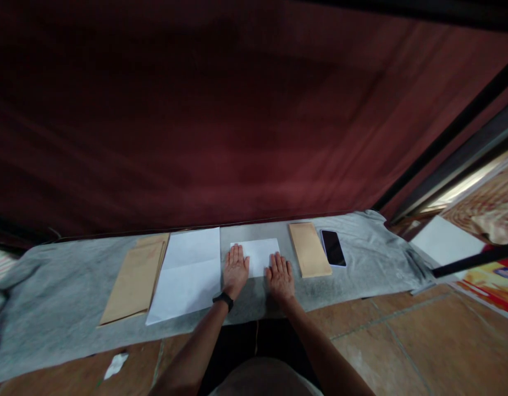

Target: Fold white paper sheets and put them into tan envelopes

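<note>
A small white sheet of paper [259, 254], perhaps folded, lies flat on the grey cloth [254, 300] in front of me. My left hand [236, 268] rests palm down on its left part, fingers stretched out; a dark band circles that wrist. On its lower right corner lies my right hand [281, 276], also flat, with fingers a little spread. Left of my left hand are larger white sheets [188, 278] with a crease across the middle. A brown envelope [310, 250] lies to the right of my right hand.
More brown envelopes [134, 280] lie stacked at the left. A phone [333, 248] with a dark screen sits beside the right envelope. Behind the cloth hangs a dark red curtain [254, 137]. A white scrap [116, 365] lies on the tiled floor [381, 341].
</note>
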Available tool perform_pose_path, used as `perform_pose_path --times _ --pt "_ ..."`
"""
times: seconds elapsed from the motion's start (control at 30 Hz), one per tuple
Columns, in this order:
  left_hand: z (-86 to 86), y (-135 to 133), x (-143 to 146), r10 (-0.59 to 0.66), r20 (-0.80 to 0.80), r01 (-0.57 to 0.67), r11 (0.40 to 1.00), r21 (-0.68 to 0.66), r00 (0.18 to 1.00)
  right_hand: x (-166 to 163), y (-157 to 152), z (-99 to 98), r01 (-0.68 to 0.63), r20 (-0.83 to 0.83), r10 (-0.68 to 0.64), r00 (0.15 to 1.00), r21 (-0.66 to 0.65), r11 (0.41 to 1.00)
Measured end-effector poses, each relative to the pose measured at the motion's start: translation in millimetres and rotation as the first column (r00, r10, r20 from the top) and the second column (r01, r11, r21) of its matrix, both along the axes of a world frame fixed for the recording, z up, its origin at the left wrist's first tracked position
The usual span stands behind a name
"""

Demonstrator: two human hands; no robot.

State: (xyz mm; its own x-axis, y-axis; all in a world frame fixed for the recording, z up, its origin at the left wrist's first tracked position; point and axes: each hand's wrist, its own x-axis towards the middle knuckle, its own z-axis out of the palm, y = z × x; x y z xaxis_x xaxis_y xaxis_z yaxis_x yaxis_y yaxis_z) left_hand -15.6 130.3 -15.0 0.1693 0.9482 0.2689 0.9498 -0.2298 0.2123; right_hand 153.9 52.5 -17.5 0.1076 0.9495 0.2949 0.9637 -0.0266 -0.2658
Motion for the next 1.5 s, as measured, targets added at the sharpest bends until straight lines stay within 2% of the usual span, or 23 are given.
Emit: perform_pose_path --times 0.17,0.3,0.4,0.67,0.93,1.13,1.2,1.27,1.37,1.5 --pt "0.5 -10.6 -4.6 -0.021 0.016 0.02 0.999 0.028 1.0 -12.1 22.5 10.5 -0.003 -0.026 0.002 1.0 -0.04 0.999" --pt "2.7 -11.6 -3.6 -0.022 0.032 0.02 0.999 0.047 0.999 -23.7 50.8 17.2 -0.213 -0.039 0.211 0.977 -0.047 0.976" --pt "1.8 -11.7 -4.0 -0.02 0.029 0.018 0.998 0.062 0.999 -20.9 65.1 14.5 -0.265 0.002 0.265 0.964 -0.044 0.963" --pt "0.4 -12.0 -3.7 -0.012 0.044 0.009 0.998 0.064 0.999 10.0 76.2 3.2 -0.063 0.058 0.064 0.996 -0.015 0.998" --pt "5.0 -13.6 -2.4 -0.005 0.122 0.004 1.0 0.007 0.992 24.1 61.0 6.7 0.107 -0.048 -0.105 0.993 0.027 0.994" --pt "8.1 -13.4 -0.2 0.006 0.142 -0.005 1.0 -0.004 0.99 18.8 32.0 16.6 0.206 -0.075 -0.215 0.974 -0.107 0.973" --pt "8.5 -13.1 -0.7 -0.003 0.132 0.002 1.0 0.001 0.991 14.5 27.7 22.2 0.218 -0.136 -0.234 0.963 -0.128 0.968" --pt "8.9 -13.1 -1.7 -0.013 0.117 0.013 1.0 0.003 0.993 12.5 28.6 28.3 0.245 -0.321 -0.284 0.904 -0.156 0.957" --pt "9.5 -14.1 -2.7 -0.018 0.097 0.017 1.0 0.006 0.995 15.6 35.5 36.7 0.268 -0.599 -0.342 0.724 -0.212 0.94" --pt "10.5 -14.7 -3.7 -0.017 0.105 0.017 1.0 0.005 0.994 23.2 39.0 44.3 0.207 -0.751 -0.32 0.578 -0.245 0.947"
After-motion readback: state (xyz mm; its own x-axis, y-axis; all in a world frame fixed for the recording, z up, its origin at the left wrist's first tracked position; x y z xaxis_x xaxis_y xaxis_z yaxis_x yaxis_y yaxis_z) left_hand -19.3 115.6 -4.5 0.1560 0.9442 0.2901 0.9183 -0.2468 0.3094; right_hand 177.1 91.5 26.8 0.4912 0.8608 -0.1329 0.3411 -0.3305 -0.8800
